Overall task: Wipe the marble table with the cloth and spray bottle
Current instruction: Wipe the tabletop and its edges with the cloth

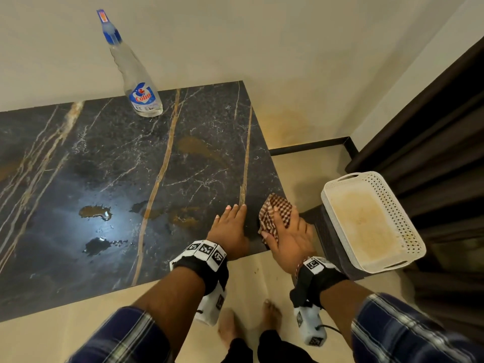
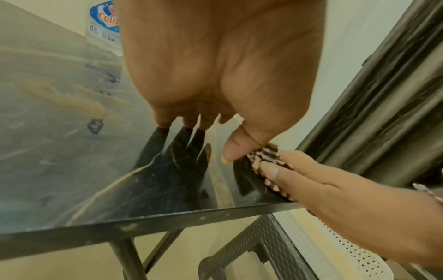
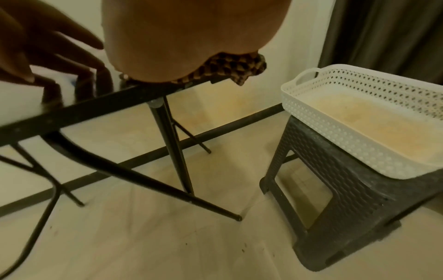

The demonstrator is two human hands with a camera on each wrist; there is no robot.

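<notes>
The dark marble table [image 1: 104, 166] has gold veins and wet patches [image 1: 95, 212] near its front. A clear spray bottle [image 1: 141, 85] with a blue top stands upright at the table's far edge; its label shows in the left wrist view [image 2: 103, 24]. A brown-and-white checked cloth [image 1: 277, 208] lies crumpled on the near right corner. My right hand [image 1: 288, 231] presses on it with straight fingers [image 2: 299, 170]. Part of the cloth [image 3: 235, 66] hangs over the table edge. My left hand [image 1: 230, 221] rests flat on the marble just left of the cloth, holding nothing.
A white perforated basket [image 1: 390, 203] sits on a dark woven-look stool [image 1: 327, 237] right of the table. A dark curtain [image 1: 432, 127] hangs behind it. The wall runs along the table's far edge. Black folding legs [image 3: 172, 142] stand under the table.
</notes>
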